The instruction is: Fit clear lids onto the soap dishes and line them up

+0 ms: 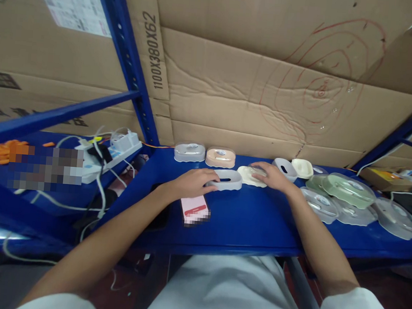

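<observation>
My left hand [201, 182] is closed on the left end of a grey oval dish [235, 186] with a dark slot in its top. Just right of it lies a cream wavy-edged dish [245, 175]. My right hand [269, 174] curls over the right side of that cream dish, thumb and fingers gripping it. A clear cover seems to show under those fingers, partly hidden. A phone [193, 209] with a pink screen lies below my left hand. Behind stand a grey lidded box [189, 152] and a peach lidded box [220, 157].
Another grey slotted dish [285, 170] and a cream dish [302, 169] stand beyond my right hand. Several clear-lidded boxes, including a green one [349, 190], pile up at the right. Power strips [124, 145] with cables sit left, near a blue upright [128, 48]. Cardboard [226, 80] walls the back.
</observation>
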The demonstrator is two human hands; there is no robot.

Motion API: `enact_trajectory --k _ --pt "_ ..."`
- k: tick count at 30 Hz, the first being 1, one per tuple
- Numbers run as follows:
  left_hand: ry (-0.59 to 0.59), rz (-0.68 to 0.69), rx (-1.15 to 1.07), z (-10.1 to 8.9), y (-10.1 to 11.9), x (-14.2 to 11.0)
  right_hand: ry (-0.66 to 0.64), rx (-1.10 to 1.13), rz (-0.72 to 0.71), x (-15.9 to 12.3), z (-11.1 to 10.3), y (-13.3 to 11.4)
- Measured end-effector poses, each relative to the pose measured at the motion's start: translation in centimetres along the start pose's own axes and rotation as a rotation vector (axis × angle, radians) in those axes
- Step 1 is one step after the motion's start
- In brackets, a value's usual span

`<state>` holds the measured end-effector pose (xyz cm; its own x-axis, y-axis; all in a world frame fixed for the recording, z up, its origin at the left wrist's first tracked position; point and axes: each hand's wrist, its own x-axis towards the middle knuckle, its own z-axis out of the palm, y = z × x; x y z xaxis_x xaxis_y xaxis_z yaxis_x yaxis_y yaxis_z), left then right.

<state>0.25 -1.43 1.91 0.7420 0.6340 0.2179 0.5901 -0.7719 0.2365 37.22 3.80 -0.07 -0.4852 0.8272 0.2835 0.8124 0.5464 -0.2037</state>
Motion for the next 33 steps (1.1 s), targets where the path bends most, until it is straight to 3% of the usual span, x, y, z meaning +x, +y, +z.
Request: enact_trajectory --k 4,8,13,18,22,28,33 --pt "0.111 -0.056 0.038 -0.6 0.4 0.0 0.066 -0.061 0.017 0.2 0.1 0.1" --pt "0.211 -0.065 0.076 -0.6 0.4 0.0 0.047 -0.067 -0.046 0.4 0.6 -1.3" --pt "0.166 -0.016 0.118 -0.3 0.3 0.2 0.056 -0.082 -0.096 0.6 1.2 -2.6" --pt "0.161 -0.018 0.149 -0.2 0.2 0.2 0.146 -0.237 0.205 0.5 0.8 -1.0" --pt "0.190 -0.011 0.151 -0.4 0.2 0.2 0.100 -0.211 0.284 0.2 0.7 -0.7" --pt "0.208 0.011 0.132 -0.3 0.3 0.2 0.062 -0.065 0.222 0.4 1.5 -2.9" --pt "0.185 0.050 0.129 0.2 0.1 0.2 0.159 0.060 0.167 0.7 1.6 -4.3"
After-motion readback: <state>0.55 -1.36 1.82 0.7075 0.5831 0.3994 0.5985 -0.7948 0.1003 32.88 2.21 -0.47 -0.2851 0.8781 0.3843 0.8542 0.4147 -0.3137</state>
